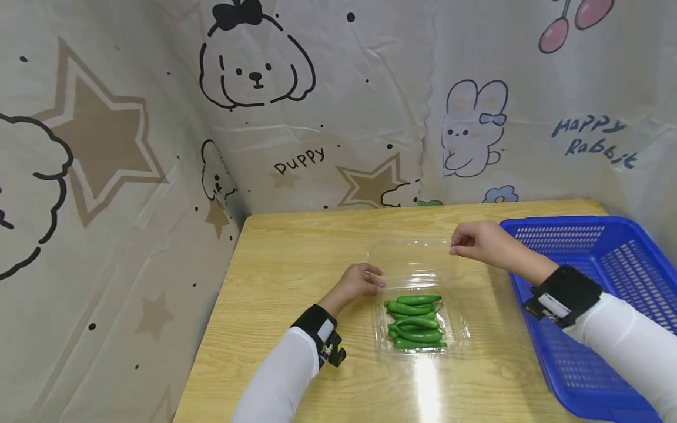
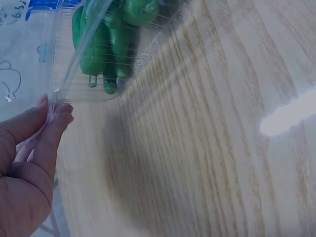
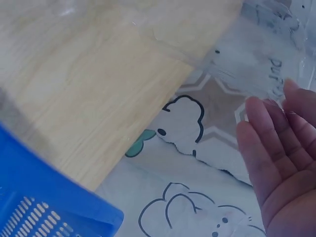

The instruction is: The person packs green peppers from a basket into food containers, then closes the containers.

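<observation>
Several green chili peppers (image 1: 415,323) lie side by side in a clear plastic clamshell box (image 1: 455,338) on the table. Its transparent lid (image 1: 409,254) stands raised at the far side. My left hand (image 1: 361,281) pinches the box's left edge near the hinge between thumb and fingers; the left wrist view shows this pinch, with the peppers (image 2: 111,44) behind the ribbed plastic. My right hand (image 1: 478,242) pinches the lid's right edge. In the right wrist view the thumb and fingers of the right hand (image 3: 281,143) meet at the lid (image 3: 237,54).
A blue plastic basket (image 1: 555,223) with slotted walls stands on the right of the wooden table (image 1: 285,247), beneath the right forearm. Curtains (image 1: 370,117) printed with cartoon animals hang behind the table and along its left side.
</observation>
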{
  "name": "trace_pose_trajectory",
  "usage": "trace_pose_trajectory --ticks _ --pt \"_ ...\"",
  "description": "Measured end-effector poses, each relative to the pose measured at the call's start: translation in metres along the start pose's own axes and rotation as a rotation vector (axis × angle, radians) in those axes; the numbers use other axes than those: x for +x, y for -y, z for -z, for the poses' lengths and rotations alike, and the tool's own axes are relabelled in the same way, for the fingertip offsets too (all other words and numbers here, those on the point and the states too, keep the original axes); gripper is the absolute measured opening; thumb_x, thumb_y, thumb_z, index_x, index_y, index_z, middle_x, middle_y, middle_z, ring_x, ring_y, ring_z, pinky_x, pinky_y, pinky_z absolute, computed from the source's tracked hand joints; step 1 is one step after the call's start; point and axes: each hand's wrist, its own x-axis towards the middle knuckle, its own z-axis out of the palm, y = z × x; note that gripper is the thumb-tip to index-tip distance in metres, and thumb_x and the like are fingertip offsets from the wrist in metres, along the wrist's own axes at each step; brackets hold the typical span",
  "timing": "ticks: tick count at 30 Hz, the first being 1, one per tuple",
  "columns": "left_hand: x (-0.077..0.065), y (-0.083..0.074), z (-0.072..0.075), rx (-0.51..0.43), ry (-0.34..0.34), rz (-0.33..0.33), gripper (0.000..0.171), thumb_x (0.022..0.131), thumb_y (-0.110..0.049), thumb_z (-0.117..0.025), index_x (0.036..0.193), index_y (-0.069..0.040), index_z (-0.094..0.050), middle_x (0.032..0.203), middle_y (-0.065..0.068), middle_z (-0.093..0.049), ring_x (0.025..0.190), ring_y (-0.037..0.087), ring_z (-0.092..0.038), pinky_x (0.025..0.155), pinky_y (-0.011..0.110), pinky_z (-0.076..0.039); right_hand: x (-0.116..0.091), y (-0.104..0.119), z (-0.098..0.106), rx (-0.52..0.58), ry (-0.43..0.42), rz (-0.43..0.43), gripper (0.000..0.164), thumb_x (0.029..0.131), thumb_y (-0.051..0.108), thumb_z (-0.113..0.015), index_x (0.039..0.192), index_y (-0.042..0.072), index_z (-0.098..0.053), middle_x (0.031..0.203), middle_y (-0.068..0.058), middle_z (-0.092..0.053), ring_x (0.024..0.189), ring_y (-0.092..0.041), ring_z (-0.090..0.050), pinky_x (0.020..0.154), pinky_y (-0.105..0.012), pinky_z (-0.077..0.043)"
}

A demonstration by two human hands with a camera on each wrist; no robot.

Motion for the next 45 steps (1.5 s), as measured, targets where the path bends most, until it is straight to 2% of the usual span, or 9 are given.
trace_pose_trajectory --ticks 13,19,24,27,30,34,39,41,45 --pt "0.006 0.007 0.007 -0.159 -0.008 0.009 0.047 0.080 0.020 -0.059 0.124 0.011 -0.048 0.111 0.028 -0.064 0.100 0.032 -0.066 0.079 0.031 -0.058 -0.039 0.010 -0.009 -0.026 -0.035 0.183 0.014 0.079 0.008 -0.075 0.078 0.017 -0.065 0.074 0.012 -0.063 0.068 -0.001 -0.059 0.058 -0.020 -0.053" --pt "0.004 0.008 0.010 -0.144 -0.053 0.066 0.042 0.083 0.016 -0.060 0.124 0.007 -0.053 0.112 0.024 -0.064 0.094 0.025 -0.066 0.077 0.028 -0.057 -0.056 0.018 -0.024 -0.125 -0.026 0.371 0.021 0.073 0.007 -0.079 0.079 0.018 -0.063 0.078 0.012 -0.060 0.071 -0.006 -0.060 0.059 -0.020 -0.053" --pt "-0.001 0.008 0.011 -0.075 -0.048 0.054 0.039 0.085 0.009 -0.061 0.123 0.007 -0.054 0.114 0.024 -0.063 0.098 0.026 -0.065 0.078 0.030 -0.057 -0.068 0.016 -0.036 -0.193 -0.133 0.556 0.025 0.068 0.007 -0.081 0.079 0.017 -0.062 0.077 0.008 -0.059 0.065 -0.007 -0.057 0.053 -0.016 -0.047" --pt "-0.005 0.011 0.012 -0.064 -0.046 0.063 0.037 0.086 0.007 -0.061 0.123 0.007 -0.054 0.112 0.024 -0.064 0.098 0.028 -0.065 0.080 0.032 -0.057 -0.073 0.014 -0.047 -0.213 -0.201 0.624 0.014 0.088 0.025 -0.068 0.079 0.017 -0.061 0.076 0.008 -0.059 0.064 -0.006 -0.057 0.053 -0.014 -0.046" --pt "-0.010 0.016 0.013 -0.077 -0.051 0.103 0.034 0.088 0.004 -0.060 0.122 0.007 -0.054 0.107 0.024 -0.065 0.089 0.024 -0.067 0.078 0.034 -0.058 -0.079 0.014 -0.060 -0.272 -0.254 0.673 0.040 0.102 0.036 -0.035 0.076 0.016 -0.058 0.073 0.007 -0.055 0.061 -0.005 -0.053 0.048 -0.013 -0.042" --pt "-0.016 0.018 0.015 -0.108 -0.046 0.148 0.032 0.092 -0.001 -0.057 0.122 0.009 -0.053 0.100 0.025 -0.067 0.076 0.020 -0.070 0.074 0.035 -0.059 -0.088 0.016 -0.071 -0.436 -0.299 0.724 0.046 0.105 0.021 -0.023 0.072 0.012 -0.054 0.069 0.005 -0.048 0.058 -0.008 -0.045 0.039 -0.014 -0.033" --pt "-0.029 0.020 0.020 -0.075 0.014 0.186 0.031 0.096 -0.006 -0.053 0.121 0.011 -0.054 0.095 0.027 -0.068 0.071 0.020 -0.070 0.068 0.035 -0.060 -0.096 0.023 -0.078 -0.591 -0.256 0.714 0.013 0.075 -0.003 -0.050 0.072 0.009 -0.055 0.068 0.002 -0.046 0.059 -0.011 -0.042 0.038 -0.017 -0.032" --pt "-0.036 0.020 0.021 -0.066 0.067 0.210 0.030 0.095 -0.004 -0.052 0.120 0.012 -0.054 0.095 0.026 -0.069 0.070 0.019 -0.070 0.068 0.035 -0.060 -0.099 0.028 -0.080 -0.618 -0.229 0.676 0.014 0.065 -0.003 -0.059 0.071 0.009 -0.055 0.067 0.002 -0.046 0.059 -0.012 -0.043 0.038 -0.018 -0.032" --pt "-0.049 0.020 0.024 -0.067 0.184 0.238 0.029 0.091 0.002 -0.054 0.118 0.014 -0.056 0.095 0.026 -0.068 0.073 0.021 -0.070 0.070 0.035 -0.059 -0.103 0.040 -0.086 -0.641 -0.233 0.585 0.020 0.060 -0.007 -0.062 0.067 0.009 -0.053 0.064 0.001 -0.045 0.057 -0.013 -0.041 0.035 -0.019 -0.031"
